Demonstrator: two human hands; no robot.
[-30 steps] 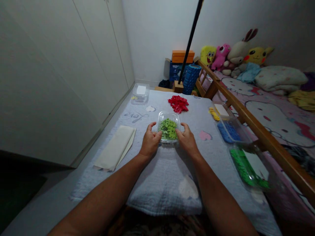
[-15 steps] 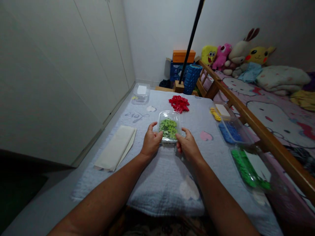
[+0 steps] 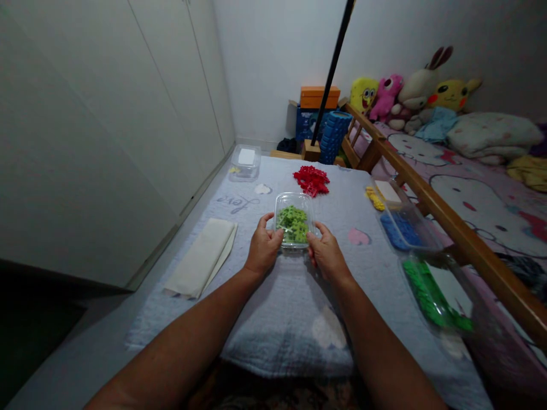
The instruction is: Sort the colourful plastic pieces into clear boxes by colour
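A clear plastic container (image 3: pixel 294 199) is held between my two hands over the middle of the cloth-covered table. Inside it lie light-green plastic pieces (image 3: pixel 293 221), heaped loosely. My left hand (image 3: pixel 264 245) grips its near left side, thumb on top. On the near right side, my right hand (image 3: pixel 327 249) grips it the same way, fingers curled beneath. Just beyond the container is a pile of red plastic pieces (image 3: pixel 311 180) on the cloth.
Folded cream cloth (image 3: pixel 200 256) lies at the left. A clear box (image 3: pixel 245 162) stands at the far left corner. Along the right edge are a container of blue and yellow pieces (image 3: pixel 399 230) and one of green pieces (image 3: pixel 431 296), beside a wooden bed rail (image 3: pixel 453 222).
The light-green pieces have shifted inside the container, bunching differently. Both hands keep their grip in nearly the same place.
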